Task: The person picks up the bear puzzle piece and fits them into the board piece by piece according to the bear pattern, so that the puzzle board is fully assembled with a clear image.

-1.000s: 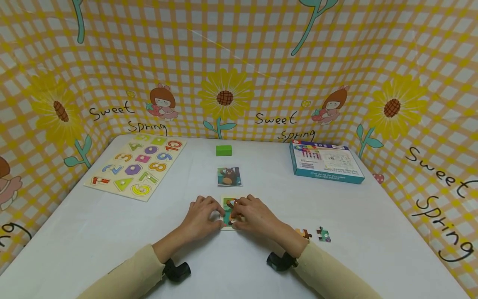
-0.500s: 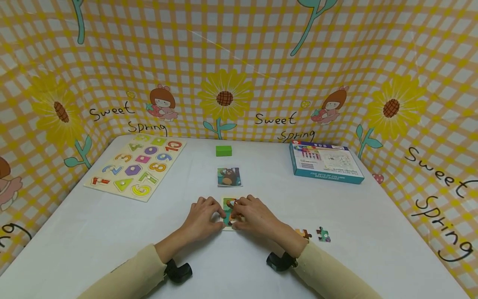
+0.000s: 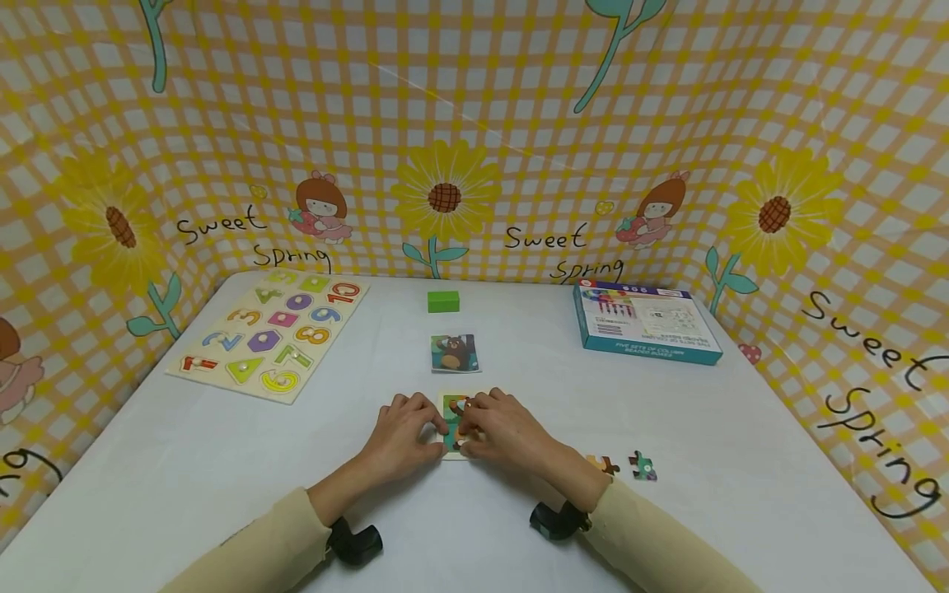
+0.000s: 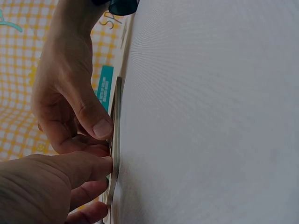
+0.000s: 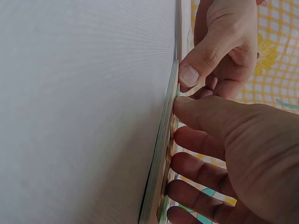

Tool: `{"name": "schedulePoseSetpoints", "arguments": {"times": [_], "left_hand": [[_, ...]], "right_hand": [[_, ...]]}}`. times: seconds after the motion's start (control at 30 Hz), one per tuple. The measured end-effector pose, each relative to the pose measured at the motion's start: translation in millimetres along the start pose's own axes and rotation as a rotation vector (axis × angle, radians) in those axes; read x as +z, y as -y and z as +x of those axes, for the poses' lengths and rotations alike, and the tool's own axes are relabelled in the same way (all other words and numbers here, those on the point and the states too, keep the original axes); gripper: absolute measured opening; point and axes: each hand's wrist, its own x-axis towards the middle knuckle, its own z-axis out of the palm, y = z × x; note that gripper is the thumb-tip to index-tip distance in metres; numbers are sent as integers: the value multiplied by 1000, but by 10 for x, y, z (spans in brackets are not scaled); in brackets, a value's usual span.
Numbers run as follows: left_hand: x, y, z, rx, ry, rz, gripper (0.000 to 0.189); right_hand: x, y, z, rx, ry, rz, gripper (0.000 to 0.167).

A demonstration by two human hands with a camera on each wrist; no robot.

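A small puzzle board (image 3: 448, 455) lies flat at the front middle of the table, with bear-picture pieces (image 3: 452, 406) set in it. At its left side is my left hand (image 3: 402, 435), its thumb and fingertips touching the board. My right hand (image 3: 506, 430) rests its spread fingertips on the pieces and covers the right part of the picture. Seen from the right wrist, the thumb and fingers (image 5: 196, 168) line up along the board's face (image 5: 161, 135). In the left wrist view, both thumbs sit at the near edge (image 4: 117, 140).
Two loose jigsaw pieces, one brown and orange (image 3: 610, 465) and one green (image 3: 642, 466), lie right of my right forearm. Beyond the board are a bear picture card (image 3: 455, 354) and a green block (image 3: 443, 301). A number board (image 3: 259, 338) lies left, a teal-edged box (image 3: 645, 321) right.
Both hands keep nearly the same place on the puzzle board. The view has tilted very slightly; the loose pieces and other things stay put.
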Motion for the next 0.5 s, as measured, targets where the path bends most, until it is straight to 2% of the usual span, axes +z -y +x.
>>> {"name": "schedulePoseSetpoints", "arguments": {"times": [0.2, 0.5], "left_hand": [[-2, -3, 4, 5, 5, -4, 13], [-7, 8, 13, -7, 15, -4, 13]], "right_hand": [[-10, -11, -31, 14, 4, -1, 18], [-109, -31, -142, 89, 1, -7, 25]]}}
